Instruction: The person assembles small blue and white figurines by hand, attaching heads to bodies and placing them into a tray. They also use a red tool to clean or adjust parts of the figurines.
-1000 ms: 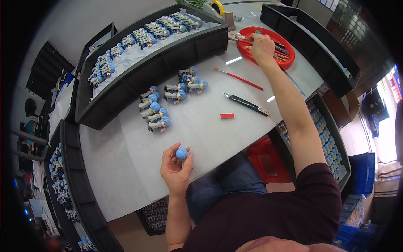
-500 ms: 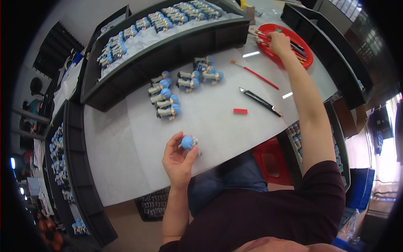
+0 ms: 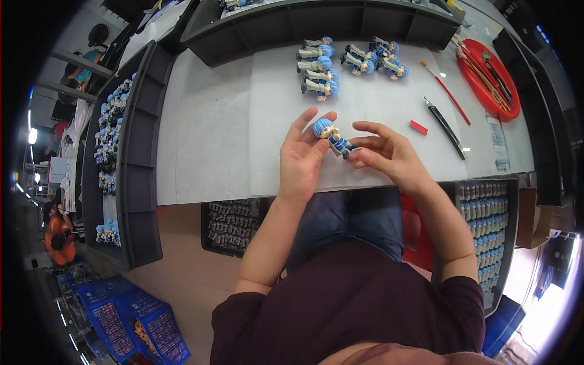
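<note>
Far right, red tray (image 3: 510,79) is holding brushes (image 3: 488,80); left hand (image 3: 300,159) is pinching figurine (image 3: 338,144), right hand (image 3: 394,157) standing spread-fingered by its feet.

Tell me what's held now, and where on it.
Blue-haired figurine, held around its head and upper body in the left hand; right hand at its feet, contact unclear.

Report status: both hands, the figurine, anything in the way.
Left hand holding small blue-haired figurine. Right hand at its feet, contact unclear. Nothing seen blocking either hand; slim black knife lies apart, to the right.
</note>
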`<state>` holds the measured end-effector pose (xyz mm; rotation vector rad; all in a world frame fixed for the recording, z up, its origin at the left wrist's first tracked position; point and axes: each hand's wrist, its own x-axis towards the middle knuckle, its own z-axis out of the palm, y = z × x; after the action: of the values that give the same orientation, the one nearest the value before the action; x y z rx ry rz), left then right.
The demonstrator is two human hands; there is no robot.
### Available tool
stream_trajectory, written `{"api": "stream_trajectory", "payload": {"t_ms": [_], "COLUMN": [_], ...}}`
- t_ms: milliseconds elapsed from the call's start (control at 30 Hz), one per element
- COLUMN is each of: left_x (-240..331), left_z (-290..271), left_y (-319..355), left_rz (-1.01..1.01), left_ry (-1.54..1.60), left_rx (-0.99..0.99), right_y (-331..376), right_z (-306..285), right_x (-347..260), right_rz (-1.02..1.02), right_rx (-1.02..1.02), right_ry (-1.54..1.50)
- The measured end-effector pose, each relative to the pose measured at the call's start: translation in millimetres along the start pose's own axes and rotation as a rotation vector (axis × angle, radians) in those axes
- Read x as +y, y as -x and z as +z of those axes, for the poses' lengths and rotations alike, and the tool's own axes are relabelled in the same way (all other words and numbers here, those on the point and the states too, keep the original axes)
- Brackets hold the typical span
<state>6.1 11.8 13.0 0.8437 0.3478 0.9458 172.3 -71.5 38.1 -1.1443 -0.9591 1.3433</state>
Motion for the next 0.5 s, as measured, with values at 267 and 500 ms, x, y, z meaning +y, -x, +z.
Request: {"api": "stream_trajectory", "payload": {"t_ms": [267,500], "left_x": [-1.6,-2.7], "left_z": [-1.3,1.7], "left_y": [-0.7,-1.5], "left_rz": [-0.01,-0.032], "left_ry": [-0.003,-0.092], "left_rx": [0.039,0.087], "right_y": [-5.4,-1.7], "right_z": [19.2,23.3], "right_x": [31.4,31.2], "right_rz": [-0.163,-0.179], "right_rx": [0.126,0.156], "right_ry": [0.052,0.018]}}
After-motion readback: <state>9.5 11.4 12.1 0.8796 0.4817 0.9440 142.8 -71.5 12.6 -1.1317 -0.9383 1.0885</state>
